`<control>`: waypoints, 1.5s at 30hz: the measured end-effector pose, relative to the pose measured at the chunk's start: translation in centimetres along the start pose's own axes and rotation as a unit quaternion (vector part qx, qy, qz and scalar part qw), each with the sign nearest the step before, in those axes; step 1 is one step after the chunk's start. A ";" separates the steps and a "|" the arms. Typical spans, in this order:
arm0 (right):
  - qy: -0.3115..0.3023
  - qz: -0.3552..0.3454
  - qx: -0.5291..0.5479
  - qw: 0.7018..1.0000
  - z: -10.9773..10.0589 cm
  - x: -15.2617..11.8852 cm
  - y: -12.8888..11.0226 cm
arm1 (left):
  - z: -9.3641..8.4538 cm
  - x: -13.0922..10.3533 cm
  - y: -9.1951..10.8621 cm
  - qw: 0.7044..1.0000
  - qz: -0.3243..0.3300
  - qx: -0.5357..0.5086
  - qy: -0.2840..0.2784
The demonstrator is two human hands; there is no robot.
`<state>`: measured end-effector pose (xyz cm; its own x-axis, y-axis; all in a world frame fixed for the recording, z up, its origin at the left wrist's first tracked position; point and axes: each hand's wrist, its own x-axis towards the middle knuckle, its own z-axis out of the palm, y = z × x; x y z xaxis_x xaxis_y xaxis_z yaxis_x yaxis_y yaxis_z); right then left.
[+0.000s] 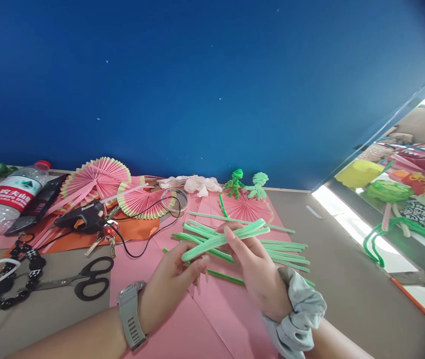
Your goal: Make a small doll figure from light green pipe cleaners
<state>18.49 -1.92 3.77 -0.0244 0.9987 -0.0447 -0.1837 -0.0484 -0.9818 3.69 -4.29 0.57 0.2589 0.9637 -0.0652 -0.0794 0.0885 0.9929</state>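
Observation:
A small bundle of light green pipe cleaners is held up between both hands. My left hand, with a grey watch at the wrist, is closed around the bundle's left end. The fingers of my right hand pinch it nearer its right end, where the strands fan slightly apart. Beneath the hands, several more green pipe cleaners lie loosely across pink paper. Two small green pipe-cleaner figures, one darker and one lighter, stand behind them near the blue panel.
Left are black-handled scissors, a glue gun, keys, a beaded bracelet, a bottle and pink paper fans. A tape roll lies behind. The blue panel bounds the back.

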 end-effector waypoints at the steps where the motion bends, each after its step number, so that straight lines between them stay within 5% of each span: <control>1: 0.011 0.003 -0.010 1.000 0.0 0.1 0.2 | -0.1 0.0 0.0 1.000 0.004 -0.023 0.000; 4: -0.010 0.016 -0.004 1.000 -0.3 0.2 0.6 | -0.3 0.1 0.0 0.996 0.013 -0.082 0.021; 13: -0.089 0.064 0.059 0.992 -0.5 0.2 0.8 | -1.0 0.6 0.2 0.965 0.020 -0.163 0.206; 18: 0.011 -0.054 -0.036 0.998 -1.2 1.0 1.2 | -1.5 1.0 0.0 0.947 0.045 -0.188 0.255; 21: 0.012 -0.151 -0.206 0.967 -1.6 1.0 1.5 | -1.5 1.2 0.0 0.953 0.042 -0.172 0.244; 24: -0.093 -0.153 -0.333 0.926 -1.4 0.6 1.8 | -1.3 1.0 0.2 0.963 0.044 -0.144 0.224; 27: -0.177 -0.132 -0.362 0.906 -0.9 0.0 2.0 | -1.1 0.7 0.5 0.976 0.044 -0.097 0.187; 31: -0.188 -0.110 -0.371 0.903 -0.5 -0.4 2.4 | -0.9 0.6 0.4 0.991 0.054 -0.069 0.102; 40: -0.148 0.050 -0.168 0.973 -0.4 0.2 1.5 | -1.1 0.7 0.3 0.992 0.042 -0.032 0.111; 45: -0.135 0.147 0.007 0.980 -0.6 0.4 1.0 | -1.0 0.6 0.1 0.986 0.010 -0.108 0.125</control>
<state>18.91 -1.56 2.66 -0.3366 0.9015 -0.2721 -0.1430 -0.3345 -0.9315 2.86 -3.49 0.58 0.0113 0.9953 -0.0959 -0.2920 0.0950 0.9517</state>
